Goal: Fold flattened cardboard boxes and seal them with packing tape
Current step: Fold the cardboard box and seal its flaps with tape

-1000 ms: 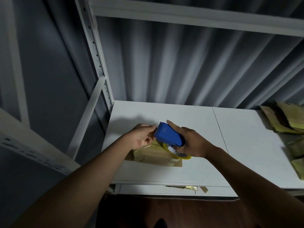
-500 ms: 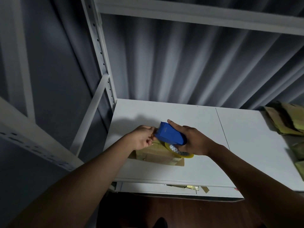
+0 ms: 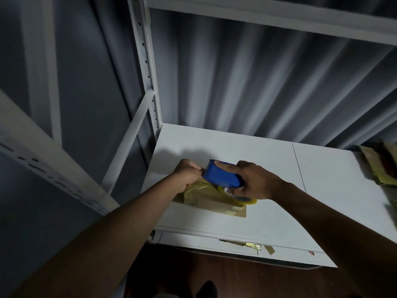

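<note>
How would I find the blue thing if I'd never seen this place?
Look at the white table. Near its left end lies a small cardboard box, and the right hand holds the blue tape dispenser over it. Nothing else here is bright blue.

both arms outstretched, left hand (image 3: pixel 188 174) and right hand (image 3: pixel 255 182) curled

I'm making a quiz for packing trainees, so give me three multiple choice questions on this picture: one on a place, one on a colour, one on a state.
1. Where does the small brown cardboard box lie?
A on the white table
B on the floor
C on the upper shelf

2. What colour is the plastic tape dispenser?
A red
B blue
C green

3. What is the right hand doing?
A hanging idle
B pressing flat on the table
C gripping the dispenser

Answers: 1 A, the box rests on the tabletop; 2 B, its body is blue; 3 C, the fingers wrap round it.
</note>
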